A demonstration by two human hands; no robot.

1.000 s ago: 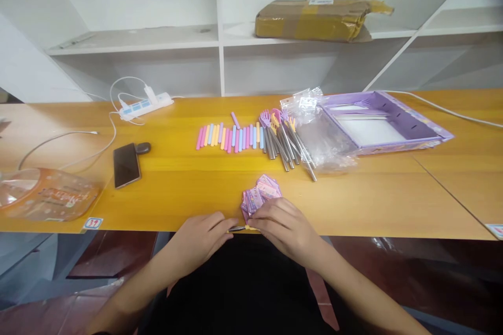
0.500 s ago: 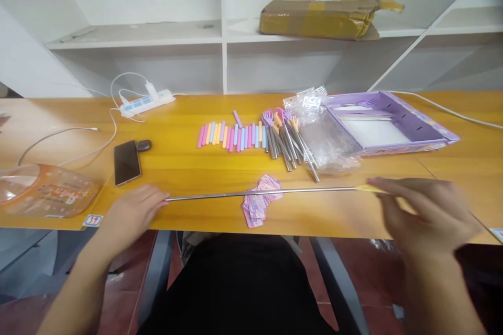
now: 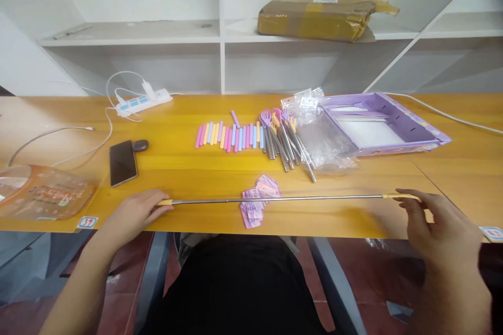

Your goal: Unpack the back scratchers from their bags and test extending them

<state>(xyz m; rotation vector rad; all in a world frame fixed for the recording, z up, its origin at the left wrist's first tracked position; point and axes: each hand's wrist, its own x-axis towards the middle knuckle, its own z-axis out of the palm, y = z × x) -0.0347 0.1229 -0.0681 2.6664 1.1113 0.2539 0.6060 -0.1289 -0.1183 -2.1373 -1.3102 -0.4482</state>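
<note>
A telescopic back scratcher (image 3: pixel 279 199) is drawn out long and level, low over the table, passing above a heap of pink printed cards (image 3: pixel 253 215). Its left yellow end is pinched in my left hand (image 3: pixel 135 214). The yellow part at the other end sits between the fingers of my right hand (image 3: pixel 440 225), which hide its tip. Farther back lies a pile of back scratchers (image 3: pixel 285 141) with pink, purple and yellow claws and metal rods. To its left runs a row of pastel handle sleeves (image 3: pixel 230 137), one lying apart behind the row.
Clear plastic bags (image 3: pixel 326 138) lie against an open purple box (image 3: pixel 404 146). At left are a phone (image 3: pixel 123 163), a small dark object (image 3: pixel 140 145), an orange translucent bag (image 3: pixel 58 196) and a power strip (image 3: pixel 145 103). A taped carton (image 3: pixel 310 18) rests on the shelf.
My right hand has moved right and slightly down with its end of the back scratcher. A yellow part now shows at my left hand, where bare metal was visible before.
</note>
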